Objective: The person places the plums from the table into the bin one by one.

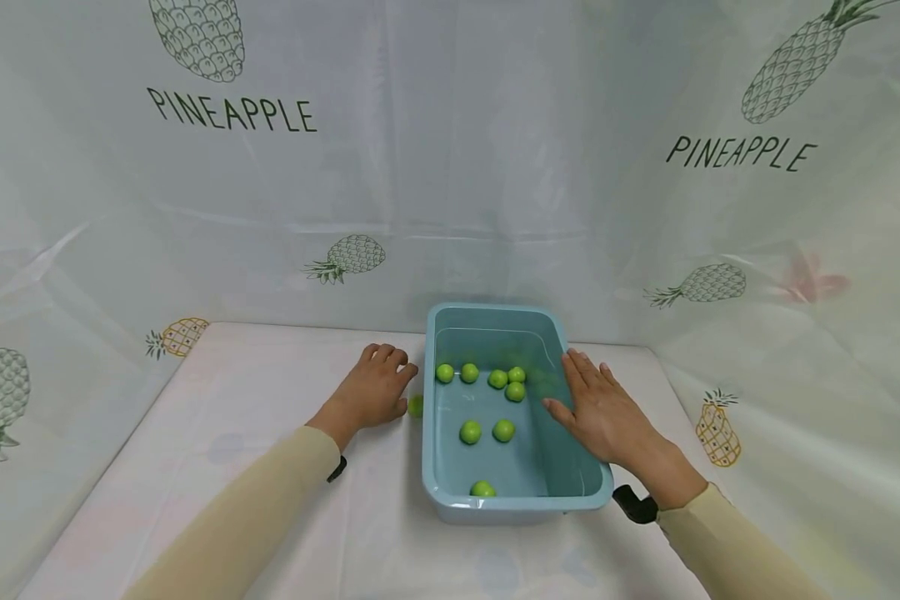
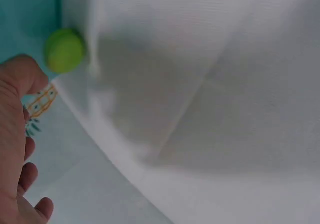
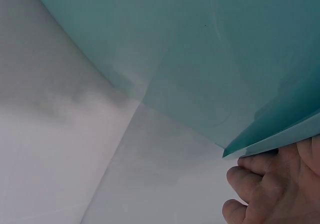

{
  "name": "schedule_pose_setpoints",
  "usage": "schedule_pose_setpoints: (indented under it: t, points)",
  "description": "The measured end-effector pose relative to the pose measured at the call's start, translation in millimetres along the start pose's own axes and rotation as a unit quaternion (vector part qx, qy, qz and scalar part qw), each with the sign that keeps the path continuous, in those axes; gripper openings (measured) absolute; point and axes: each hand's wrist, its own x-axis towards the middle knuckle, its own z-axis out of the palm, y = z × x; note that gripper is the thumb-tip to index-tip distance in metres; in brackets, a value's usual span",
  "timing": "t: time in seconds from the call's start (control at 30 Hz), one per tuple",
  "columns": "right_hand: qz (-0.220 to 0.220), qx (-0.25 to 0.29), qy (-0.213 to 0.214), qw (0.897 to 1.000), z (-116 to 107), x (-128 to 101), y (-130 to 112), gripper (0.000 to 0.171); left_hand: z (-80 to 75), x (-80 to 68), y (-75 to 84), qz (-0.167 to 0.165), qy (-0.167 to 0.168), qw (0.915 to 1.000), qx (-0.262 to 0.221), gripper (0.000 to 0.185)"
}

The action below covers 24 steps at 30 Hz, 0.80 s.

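The left hand (image 1: 375, 387) lay on the white tabletop (image 1: 255, 467) with fingers loosely curled and holding nothing, just beside a small green ball (image 1: 416, 406) that sat against the outer left wall of the light blue tub (image 1: 517, 504). The right hand (image 1: 603, 408) rested flat, fingers straight and spread, on the tub's right rim. Inside the tub lay seven more green balls (image 1: 470, 432), scattered across its floor. A pineapple-printed sheet (image 1: 450, 167) hung behind.

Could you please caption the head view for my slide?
Left hand beside a stray ball; right hand on the tub.
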Motion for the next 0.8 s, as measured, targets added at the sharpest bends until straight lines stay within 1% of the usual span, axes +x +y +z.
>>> schedule_pose_setpoints:
  t: [0.1,0.23,0.37,0.47,0.6,0.8]
  points:
    - [0.001,0.002,-0.003,1.0,-0.2,0.2,-0.7,0.084,5.6,-1.7,4.3,0.027,-0.027,0.999,0.024,0.054]
    - [0.001,0.0,-0.004,1.0,0.2,0.4,-0.6,0.084,10.9,-1.6,10.1,0.05,-0.035,0.9957,0.07,0.057]
    - [0.003,0.0,-0.005,1.0,1.0,0.2,0.3,0.084,14.9,0.5,15.1,0.056,-0.033,0.9944,0.084,0.054]
    - [0.002,0.001,-0.004,1.0,1.2,-0.2,0.5,0.083,17.6,2.8,18.3,0.06,-0.04,0.9936,0.087,0.053]
    - [0.0,0.001,0.001,1.0,0.8,-0.4,0.3,0.081,20.9,5.5,20.6,0.062,-0.048,0.9915,0.104,0.045]
    - [0.0,0.002,0.002,1.0,0.0,-0.3,0.0,0.081,24.8,7.5,19.7,0.063,-0.041,0.9907,0.114,0.039]
